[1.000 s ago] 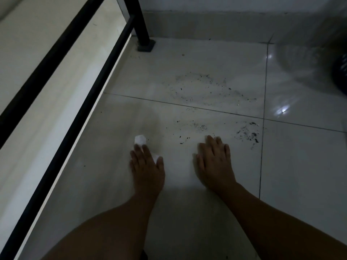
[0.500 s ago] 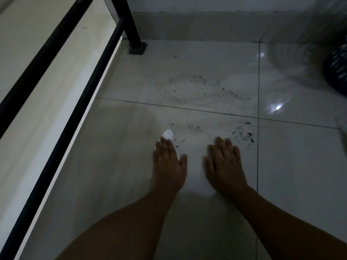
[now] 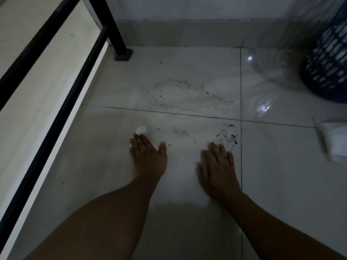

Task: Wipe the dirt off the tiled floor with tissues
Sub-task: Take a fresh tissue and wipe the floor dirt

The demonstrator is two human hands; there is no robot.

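My left hand presses a white tissue flat against the pale tiled floor; the tissue sticks out past my fingertips. My right hand lies flat on the tile with fingers apart and holds nothing. Black dirt specks lie just beyond my right fingertips, and a smaller patch of specks lies between my hands. A wider ring of fine dirt marks the tile farther ahead.
A black metal railing runs along the left, its post foot near the far wall. A dark latticed basket stands at the far right. A white tissue pack lies on the floor at the right edge.
My left hand slid the tissue right toward the specks, then back left a little. My right hand stayed planted. The view shifted, bringing the basket and tissue pack into sight.
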